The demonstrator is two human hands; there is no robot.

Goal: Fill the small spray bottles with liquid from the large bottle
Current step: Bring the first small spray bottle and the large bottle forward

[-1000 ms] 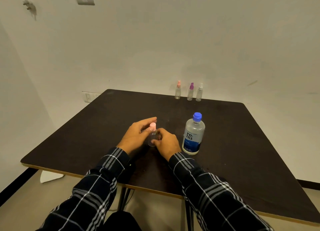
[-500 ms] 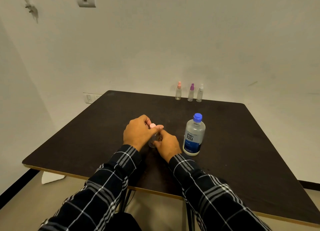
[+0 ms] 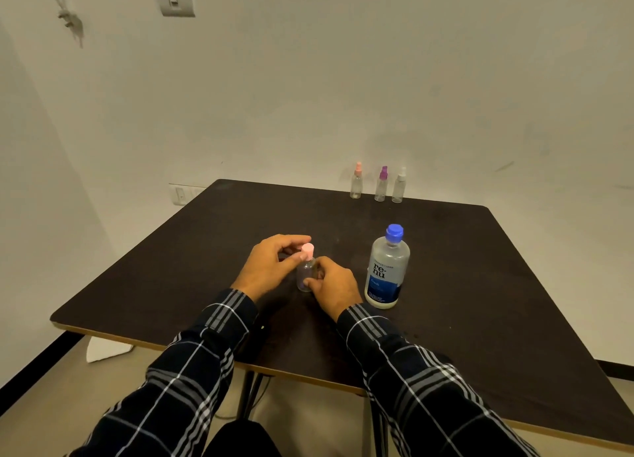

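Head view showed both hands at one small clear plastic spray bottle with a pale pink cap (image 3: 306, 267), which stood upright on the dark matte table (image 3: 480, 285) between them. Left hand (image 3: 271, 267) was curled partly shut, thumb and fingertips pinching the pink cap from the side. Right hand (image 3: 332, 285) was cupped loosely around the bottle's lower body, steadying it.

Just to the right of the right hand stood the large clear bottle with a blue cap and blue label (image 3: 386, 267), upright, capped and untouched. Well beyond both hands, at the table's far edge, three more small clear spray bottles (image 3: 379, 183) stood in a row, capped pink, purple and white.

Small bottle looked light, thin-walled and smooth, so likely to tip or slip; holding its body low while twisting at the cap seemed soundest. Large bottle appeared nearly full, so heavier, best gripped around its labelled middle.
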